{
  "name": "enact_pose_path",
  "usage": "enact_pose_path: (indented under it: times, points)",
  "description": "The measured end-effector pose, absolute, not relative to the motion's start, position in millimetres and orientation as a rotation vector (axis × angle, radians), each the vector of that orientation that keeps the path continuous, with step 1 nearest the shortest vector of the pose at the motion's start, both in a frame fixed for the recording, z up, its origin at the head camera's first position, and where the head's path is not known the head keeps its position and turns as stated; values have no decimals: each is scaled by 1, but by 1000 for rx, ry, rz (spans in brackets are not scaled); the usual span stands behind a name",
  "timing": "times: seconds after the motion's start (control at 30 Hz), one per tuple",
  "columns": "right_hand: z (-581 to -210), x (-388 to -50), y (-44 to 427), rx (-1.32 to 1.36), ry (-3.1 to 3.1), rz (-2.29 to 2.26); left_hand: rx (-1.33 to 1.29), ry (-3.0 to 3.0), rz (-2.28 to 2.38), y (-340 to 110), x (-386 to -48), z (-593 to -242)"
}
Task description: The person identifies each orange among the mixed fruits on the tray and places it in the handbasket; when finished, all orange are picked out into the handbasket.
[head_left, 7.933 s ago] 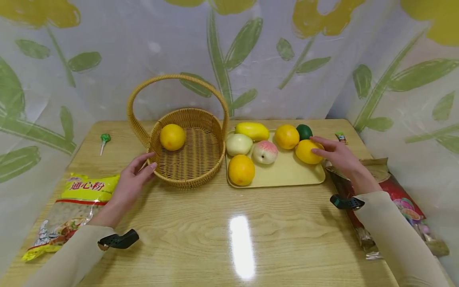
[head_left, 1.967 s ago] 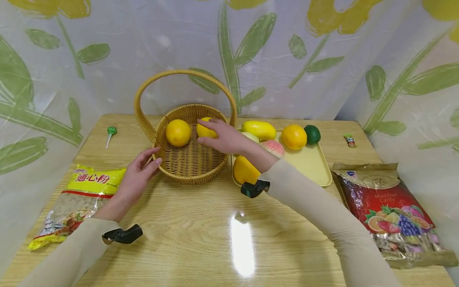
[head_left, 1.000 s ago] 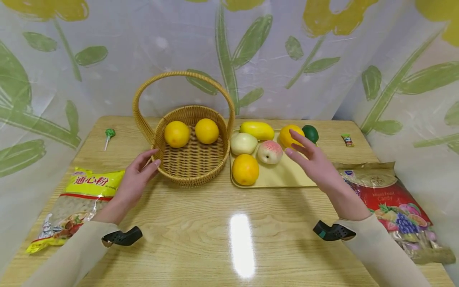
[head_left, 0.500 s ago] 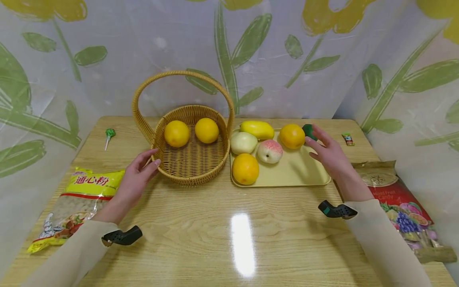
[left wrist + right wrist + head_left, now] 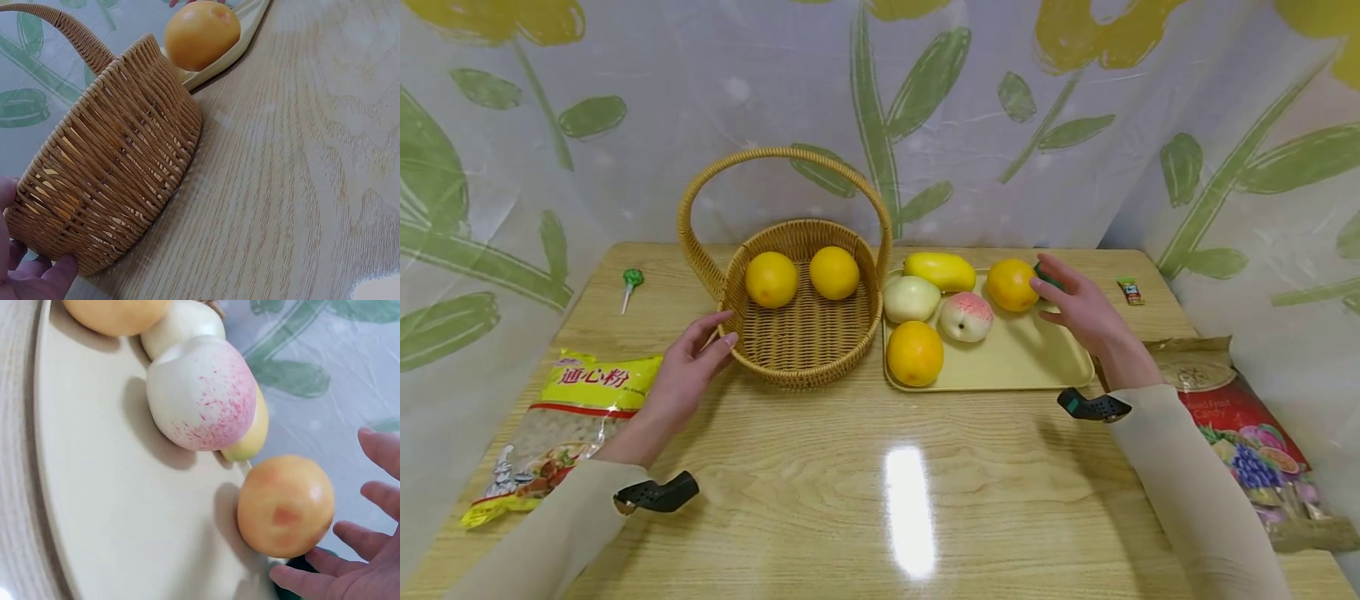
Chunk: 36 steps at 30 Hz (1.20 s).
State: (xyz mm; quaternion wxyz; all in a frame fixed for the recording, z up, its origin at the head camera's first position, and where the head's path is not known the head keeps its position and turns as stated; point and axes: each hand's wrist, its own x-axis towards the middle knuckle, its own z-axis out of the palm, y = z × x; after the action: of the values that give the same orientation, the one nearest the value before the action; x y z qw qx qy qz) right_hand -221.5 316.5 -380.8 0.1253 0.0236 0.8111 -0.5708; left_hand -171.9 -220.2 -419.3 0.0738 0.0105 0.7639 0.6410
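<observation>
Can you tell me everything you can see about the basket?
The basket is golden brown, round and woven, and looks like wicker. One tall, thin handle arches over the top. It stands upright on the wooden table, left of the pale yellow tray. Inside, toward the back, sit two orange-yellow fruits. The person's left hand holds its left side near the rim.

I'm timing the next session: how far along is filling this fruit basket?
Done, apparently: two orange-yellow fruits sit in the wicker basket, which the left hand touches. In hand: the right hand is at the rear orange and dark green fruit, neither lifted. Probably left: those two, plus the front orange, peach, pale green fruit and elongated yellow fruit at the tray.
</observation>
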Motion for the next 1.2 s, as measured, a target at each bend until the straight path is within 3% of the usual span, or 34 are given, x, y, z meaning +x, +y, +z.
enact_pose_path:
  times: [0.9,1.2]
  points:
    - [-390,-244,292,-146,2467,-1386,50,2269,1962,-220,-173,-421]
    - [-390,-251,287,-109,2474,-1348,49,2286,1945,-220,-172,-420]
